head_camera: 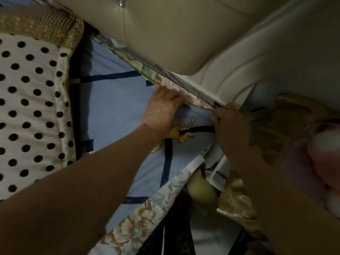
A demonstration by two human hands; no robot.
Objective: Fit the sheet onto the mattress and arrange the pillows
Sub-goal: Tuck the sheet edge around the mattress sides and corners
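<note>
A light blue sheet (114,100) with dark blue lines and a yellow print covers the mattress corner. Its floral border (139,225) runs along the mattress edges. My left hand (161,109) lies on the sheet at the corner, fingers curled into the floral border beside the headboard. My right hand (230,126) grips the sheet's edge at the very corner, next to the gap by the headboard. A white pillow with black dots (27,111) lies on the bed at the left, with a gold-trimmed pillow (42,26) above it.
A cream padded headboard (184,34) fills the top. Gold satin fabric (237,199) and a pink soft thing (323,162) sit at the right. A pale green object (200,194) and a white frame (220,173) show below the mattress corner.
</note>
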